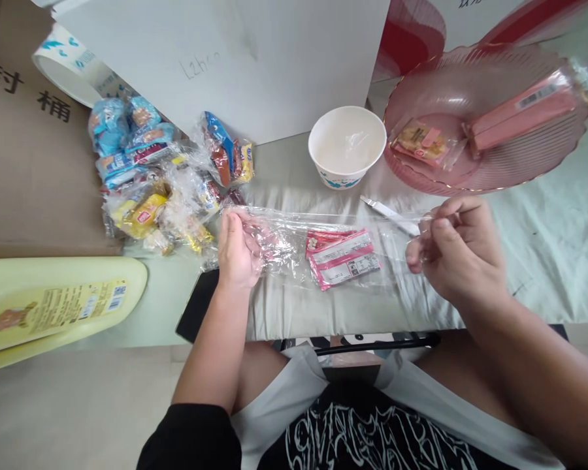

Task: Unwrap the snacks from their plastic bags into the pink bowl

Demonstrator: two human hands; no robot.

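Note:
A clear plastic bag (281,243) is stretched between my two hands above the cloth. My left hand (239,251) is closed on its crumpled left end. Thumb and fingertips of my right hand (458,248) pinch the opposite end. Pink and white printed packets (345,258) show through the film in the middle; whether they lie inside the bag or beneath it I cannot tell. Partly behind the bag's right part lies a slim white utility knife (389,215). Beyond the bag stands a white paper bowl (347,147) with blue print at its base.
Wrapped snacks (147,173) are heaped at the left beside cardboard (39,170). A pink ribbed basin (509,173) at the right holds a snack packet (421,140) and a pink package (524,111). A yellow bottle (63,303) and a dark flat object (198,303) lie near my left arm. A white box (235,59) stands behind.

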